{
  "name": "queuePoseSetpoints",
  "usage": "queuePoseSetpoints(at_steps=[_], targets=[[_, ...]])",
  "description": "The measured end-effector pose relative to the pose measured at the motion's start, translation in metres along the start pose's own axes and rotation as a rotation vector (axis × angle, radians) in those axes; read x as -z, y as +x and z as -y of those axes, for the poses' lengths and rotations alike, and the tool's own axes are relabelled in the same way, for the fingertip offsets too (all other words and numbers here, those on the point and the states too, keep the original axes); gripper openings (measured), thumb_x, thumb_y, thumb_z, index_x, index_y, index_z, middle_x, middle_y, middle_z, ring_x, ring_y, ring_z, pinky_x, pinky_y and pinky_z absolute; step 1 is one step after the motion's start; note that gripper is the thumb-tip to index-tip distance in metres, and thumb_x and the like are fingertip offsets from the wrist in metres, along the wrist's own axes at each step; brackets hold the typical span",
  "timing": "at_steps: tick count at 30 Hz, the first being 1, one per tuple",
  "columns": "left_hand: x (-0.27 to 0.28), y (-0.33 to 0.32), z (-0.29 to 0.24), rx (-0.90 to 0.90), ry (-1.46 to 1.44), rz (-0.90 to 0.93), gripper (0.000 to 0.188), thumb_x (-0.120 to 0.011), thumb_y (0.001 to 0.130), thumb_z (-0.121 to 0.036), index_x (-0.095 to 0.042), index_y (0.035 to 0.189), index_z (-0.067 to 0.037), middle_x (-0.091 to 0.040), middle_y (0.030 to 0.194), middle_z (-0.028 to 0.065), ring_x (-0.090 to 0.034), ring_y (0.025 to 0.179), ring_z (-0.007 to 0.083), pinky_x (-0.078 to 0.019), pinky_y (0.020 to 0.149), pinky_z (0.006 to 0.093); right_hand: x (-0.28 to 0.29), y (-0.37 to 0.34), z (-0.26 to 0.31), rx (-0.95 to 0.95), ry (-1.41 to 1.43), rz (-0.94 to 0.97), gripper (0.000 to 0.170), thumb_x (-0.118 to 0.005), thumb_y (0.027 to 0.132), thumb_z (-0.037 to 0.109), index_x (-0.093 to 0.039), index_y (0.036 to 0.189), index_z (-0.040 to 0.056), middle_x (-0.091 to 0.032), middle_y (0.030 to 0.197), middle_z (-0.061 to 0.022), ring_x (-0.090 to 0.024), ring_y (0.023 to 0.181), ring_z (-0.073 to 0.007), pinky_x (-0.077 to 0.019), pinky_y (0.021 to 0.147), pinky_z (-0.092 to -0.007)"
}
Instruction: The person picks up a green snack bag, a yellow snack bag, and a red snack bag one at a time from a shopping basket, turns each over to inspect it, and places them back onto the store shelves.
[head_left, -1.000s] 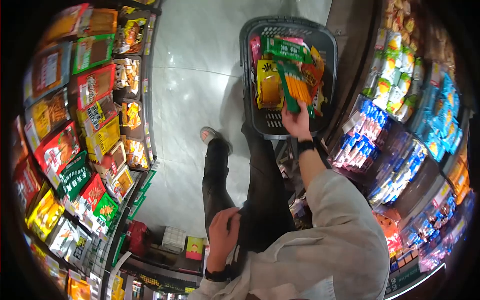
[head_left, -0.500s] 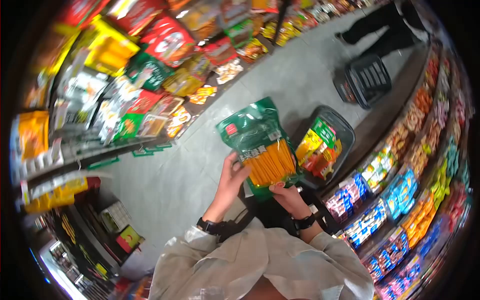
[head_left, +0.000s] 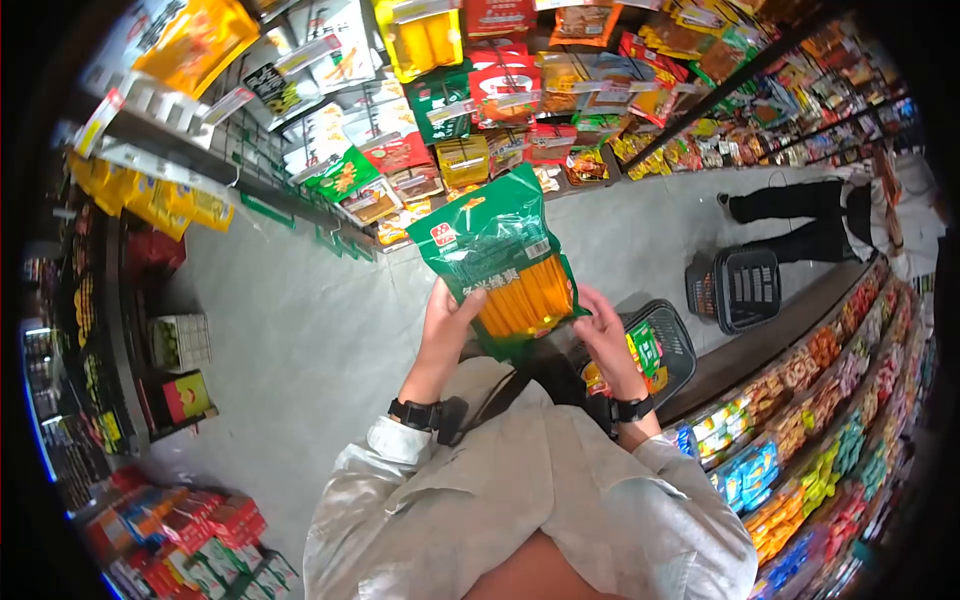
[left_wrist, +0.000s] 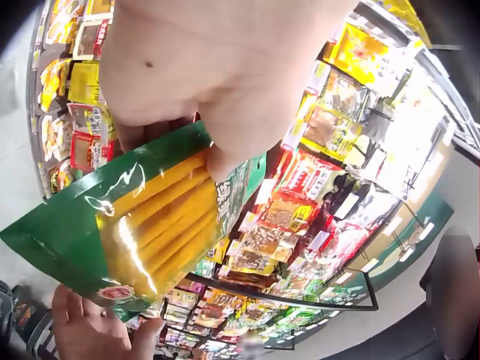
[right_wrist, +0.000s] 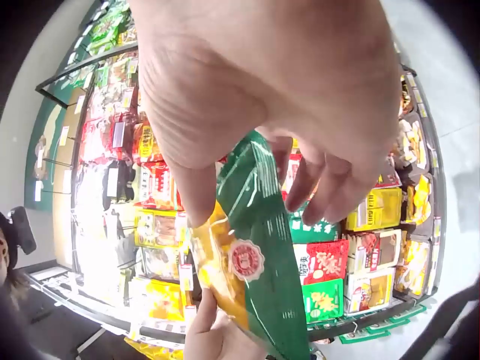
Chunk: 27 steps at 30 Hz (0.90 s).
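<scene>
A green snack bag (head_left: 510, 270) with a clear window shows orange sticks inside and is held up in front of the chest. My left hand (head_left: 448, 325) grips its left edge, thumb over the front and the other fingers behind, as the left wrist view also shows. At the lower right edge of the bag is my right hand (head_left: 608, 340), its fingers loosely spread. In the right wrist view the bag's lower edge passes between that hand's thumb and fingers, with the fingers apart from it. White lettering and a red logo face up.
A dark shopping basket (head_left: 680, 345) with several snack packs stands on the floor at the right, partly behind my right hand. Beyond it are another basket (head_left: 750, 290) and a person in black trousers (head_left: 810, 205). Snack shelves (head_left: 480, 95) line the far side; candy bins (head_left: 790, 440) run along the right.
The bag came up out of the basket into both hands, and the left hand took hold of it. Since then the right hand's grip has loosened. The view has swung toward the snack shelves.
</scene>
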<state>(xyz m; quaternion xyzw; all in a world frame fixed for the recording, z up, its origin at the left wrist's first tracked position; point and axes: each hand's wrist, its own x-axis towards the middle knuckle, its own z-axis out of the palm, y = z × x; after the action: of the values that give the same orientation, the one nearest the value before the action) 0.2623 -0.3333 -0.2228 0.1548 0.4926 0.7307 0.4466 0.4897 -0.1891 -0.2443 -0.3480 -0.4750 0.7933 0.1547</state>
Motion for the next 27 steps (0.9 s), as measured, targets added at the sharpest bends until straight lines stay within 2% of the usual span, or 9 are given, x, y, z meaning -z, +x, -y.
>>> queuePoseSetpoints(at_steps=[3, 10, 13, 15, 16, 20, 21, 24, 27], targets=[[-0.007, -0.005, -0.006, -0.099, 0.037, -0.030, 0.047, -0.058, 0.099, -0.003, -0.043, 0.143, -0.004, -0.058, 0.136, 0.0042, -0.053, 0.125, 0.0136, -0.0399, 0.108, 0.0327, 0.008, 0.029, 0.022, 0.231, -0.169, 0.109, 0.064, -0.067, 0.089, -0.005, -0.041, 0.147, 0.0023, -0.047, 0.149, -0.0165, -0.044, 0.140, -0.0241, -0.0351, 0.117, -0.0376], [-0.038, -0.017, 0.001, -0.132, 0.175, -0.072, 0.053, -0.061, 0.097, -0.003, -0.040, 0.146, -0.005, -0.058, 0.135, 0.0043, -0.053, 0.124, 0.0140, -0.0397, 0.108, 0.0332, 0.012, 0.060, 0.045, 0.183, -0.209, 0.325, 0.051, -0.073, 0.088, 0.001, -0.051, 0.134, 0.0020, -0.061, 0.127, -0.0079, -0.059, 0.115, -0.0147, -0.0470, 0.098, -0.0315], [-0.052, -0.018, 0.008, -0.139, 0.170, -0.186, 0.063, -0.064, 0.096, -0.007, -0.032, 0.151, -0.007, -0.053, 0.140, 0.0095, -0.050, 0.129, 0.0190, -0.0387, 0.110, 0.0360, 0.019, 0.062, 0.056, 0.123, -0.230, 0.349, 0.044, -0.076, 0.087, 0.004, -0.056, 0.126, 0.0030, -0.065, 0.118, -0.0060, -0.062, 0.104, -0.0127, -0.0507, 0.089, -0.0293], [-0.065, -0.021, 0.010, -0.171, 0.445, -0.346, 0.071, -0.068, 0.094, -0.010, -0.028, 0.153, -0.009, -0.048, 0.144, 0.0135, -0.046, 0.134, 0.0233, -0.0381, 0.111, 0.0390, 0.026, 0.066, 0.057, 0.129, -0.356, 0.302, 0.042, -0.078, 0.086, 0.007, -0.057, 0.122, 0.0035, -0.066, 0.116, -0.0069, -0.064, 0.102, -0.0137, -0.0518, 0.086, -0.0287], [-0.070, -0.023, 0.011, -0.183, 0.585, -0.423, 0.074, -0.070, 0.093, -0.012, -0.026, 0.154, -0.010, -0.046, 0.146, 0.0155, -0.045, 0.136, 0.0255, -0.0378, 0.112, 0.0406, 0.027, 0.067, 0.053, 0.209, -0.362, 0.279, 0.042, -0.079, 0.085, 0.008, -0.057, 0.121, 0.0033, -0.065, 0.116, -0.0078, -0.065, 0.100, -0.0149, -0.0521, 0.086, -0.0292], [-0.102, -0.025, 0.019, -0.115, 0.510, -0.235, 0.088, -0.075, 0.090, -0.018, -0.018, 0.157, -0.008, -0.036, 0.150, 0.0230, -0.041, 0.138, 0.0345, -0.0397, 0.110, 0.0470, 0.008, 0.064, 0.039, 0.490, -0.472, 0.233, 0.049, -0.080, 0.080, 0.011, -0.056, 0.122, 0.0030, -0.062, 0.117, -0.0131, -0.065, 0.101, -0.0234, -0.0522, 0.090, -0.0339], [-0.110, -0.024, 0.029, -0.087, 0.393, -0.210, 0.086, -0.072, 0.093, -0.016, -0.015, 0.158, -0.013, -0.030, 0.153, 0.0168, -0.039, 0.139, 0.0279, -0.0364, 0.113, 0.0443, -0.001, 0.055, 0.040, 0.543, -0.521, 0.232, 0.051, -0.080, 0.079, 0.011, -0.056, 0.123, 0.0030, -0.060, 0.118, -0.0149, -0.065, 0.103, -0.0265, -0.0519, 0.092, -0.0359], [-0.109, -0.003, 0.043, -0.020, 0.161, -0.345, 0.063, -0.061, 0.101, -0.021, -0.028, 0.154, -0.009, -0.048, 0.141, 0.0089, -0.048, 0.129, 0.0187, -0.0413, 0.106, 0.0340, -0.024, 0.041, 0.054, 0.715, -0.727, 0.332, 0.057, -0.078, 0.077, 0.011, -0.056, 0.128, 0.0040, -0.056, 0.121, -0.0183, -0.058, 0.113, -0.0345, -0.0483, 0.098, -0.0419], [-0.089, 0.016, 0.046, -0.017, 0.177, -0.434, 0.055, -0.054, 0.105, -0.029, -0.035, 0.152, -0.008, -0.052, 0.139, 0.0073, -0.050, 0.125, 0.0172, -0.0420, 0.105, 0.0329, -0.022, 0.055, 0.054, 0.581, -0.664, 0.421, 0.057, -0.077, 0.078, 0.013, -0.056, 0.131, 0.0065, -0.056, 0.124, -0.0175, -0.053, 0.120, -0.0364, -0.0448, 0.102, -0.0437]])
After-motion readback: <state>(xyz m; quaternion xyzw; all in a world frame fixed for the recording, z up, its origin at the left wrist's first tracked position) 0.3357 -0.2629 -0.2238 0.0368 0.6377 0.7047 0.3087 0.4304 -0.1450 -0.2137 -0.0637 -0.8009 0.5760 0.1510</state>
